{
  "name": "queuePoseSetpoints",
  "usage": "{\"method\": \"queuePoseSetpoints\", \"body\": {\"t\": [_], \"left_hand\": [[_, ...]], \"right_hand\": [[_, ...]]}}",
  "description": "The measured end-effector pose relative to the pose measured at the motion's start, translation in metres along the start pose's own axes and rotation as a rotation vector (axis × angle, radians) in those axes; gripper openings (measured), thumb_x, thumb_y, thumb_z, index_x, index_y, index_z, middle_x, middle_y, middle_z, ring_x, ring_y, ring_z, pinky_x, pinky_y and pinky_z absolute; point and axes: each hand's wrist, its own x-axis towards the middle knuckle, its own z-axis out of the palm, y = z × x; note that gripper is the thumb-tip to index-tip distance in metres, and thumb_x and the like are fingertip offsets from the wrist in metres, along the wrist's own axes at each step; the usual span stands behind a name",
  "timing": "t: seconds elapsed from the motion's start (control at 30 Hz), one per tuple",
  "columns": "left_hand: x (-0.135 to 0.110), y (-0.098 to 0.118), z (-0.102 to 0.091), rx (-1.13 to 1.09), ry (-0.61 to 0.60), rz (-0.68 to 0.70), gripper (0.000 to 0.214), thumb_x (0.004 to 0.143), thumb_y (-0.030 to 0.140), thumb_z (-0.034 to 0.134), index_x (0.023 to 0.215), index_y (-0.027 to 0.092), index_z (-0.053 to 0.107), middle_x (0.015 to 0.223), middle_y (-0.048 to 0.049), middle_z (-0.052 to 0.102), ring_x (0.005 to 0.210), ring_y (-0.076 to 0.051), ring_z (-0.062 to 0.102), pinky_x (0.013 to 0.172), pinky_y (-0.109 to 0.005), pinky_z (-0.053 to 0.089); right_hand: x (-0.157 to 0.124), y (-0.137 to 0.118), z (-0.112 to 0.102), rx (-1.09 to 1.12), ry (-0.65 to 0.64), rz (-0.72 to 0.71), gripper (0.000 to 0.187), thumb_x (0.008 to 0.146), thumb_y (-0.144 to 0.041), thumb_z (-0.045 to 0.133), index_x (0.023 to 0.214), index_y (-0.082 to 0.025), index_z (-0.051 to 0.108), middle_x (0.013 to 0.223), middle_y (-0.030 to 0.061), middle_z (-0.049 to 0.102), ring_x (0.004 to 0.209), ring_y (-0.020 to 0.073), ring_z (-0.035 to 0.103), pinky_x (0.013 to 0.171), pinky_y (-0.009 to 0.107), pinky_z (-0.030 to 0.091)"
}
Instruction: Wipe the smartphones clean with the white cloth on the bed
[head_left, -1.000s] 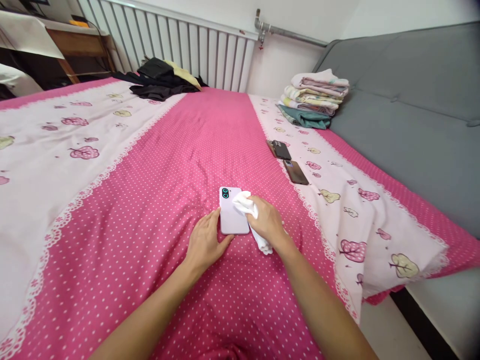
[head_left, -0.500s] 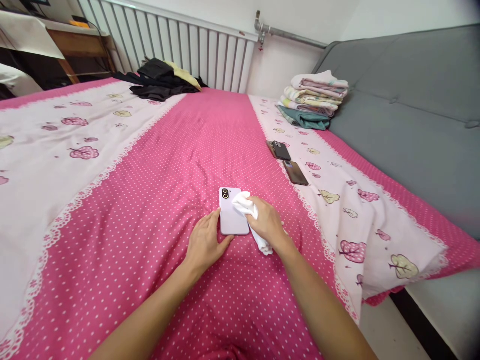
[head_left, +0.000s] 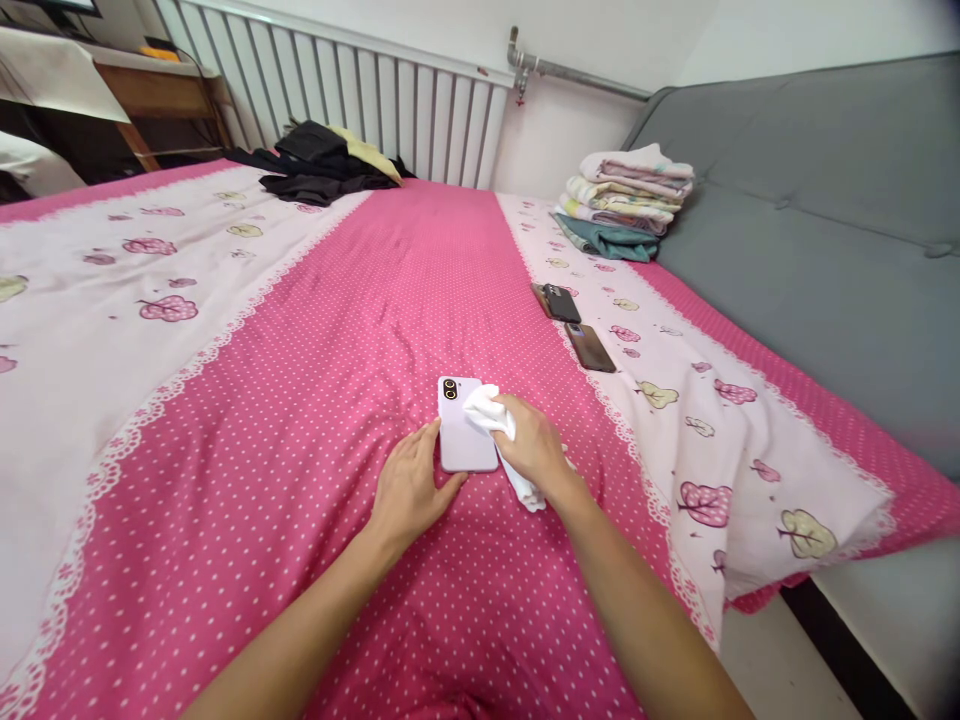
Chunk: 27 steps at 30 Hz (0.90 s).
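Note:
A pale lilac phone (head_left: pixel 461 430) lies back-up on the pink dotted bedsheet (head_left: pixel 300 400), its camera lenses at the far end. My left hand (head_left: pixel 409 485) rests on the sheet against the phone's near left corner, fingers and thumb bracing its edge. My right hand (head_left: pixel 532 445) is closed around a crumpled white cloth (head_left: pixel 495 420), pressing it on the phone's right side. Part of the cloth hangs out below my palm.
Two dark phones (head_left: pixel 562 302) (head_left: pixel 591 347) lie on the pale flowered strip to the right. Folded towels (head_left: pixel 630 200) are stacked at the far right by a grey sofa (head_left: pixel 810 260). Dark clothes (head_left: pixel 322 165) lie near the white radiator (head_left: pixel 360 90).
Hands, phone and cloth stay in nearly the same place; the view has shifted only slightly.

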Motion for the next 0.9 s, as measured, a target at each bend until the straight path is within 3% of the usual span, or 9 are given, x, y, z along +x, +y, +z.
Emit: {"method": "queuePoseSetpoints", "body": {"t": [0.53,0.9], "left_hand": [[-0.0003,0.0002,0.0,-0.008,0.007,0.003,0.064,0.079,0.04,0.06,0.133,0.015,0.036,0.122,-0.0162,0.062,0.115,-0.031,0.057,0.096,-0.05,0.047],[0.0005,0.0016,-0.0017,0.0,0.008,0.005,0.062,0.079,0.039,0.059,0.131,0.012,0.038,0.121,-0.0176,0.062,0.114,-0.032,0.058,0.096,-0.05,0.047]], "right_hand": [[-0.0001,0.0001,-0.001,0.004,0.006,0.001,0.039,0.076,-0.014,0.055,0.115,-0.018,0.059,0.112,0.0077,0.066,0.099,0.0239,0.061,0.086,0.03,0.046],[0.0006,0.0004,-0.0008,0.006,-0.005,-0.001,0.039,0.077,-0.014,0.055,0.115,-0.02,0.059,0.113,0.0072,0.065,0.1,0.0227,0.061,0.088,0.03,0.045]]}}
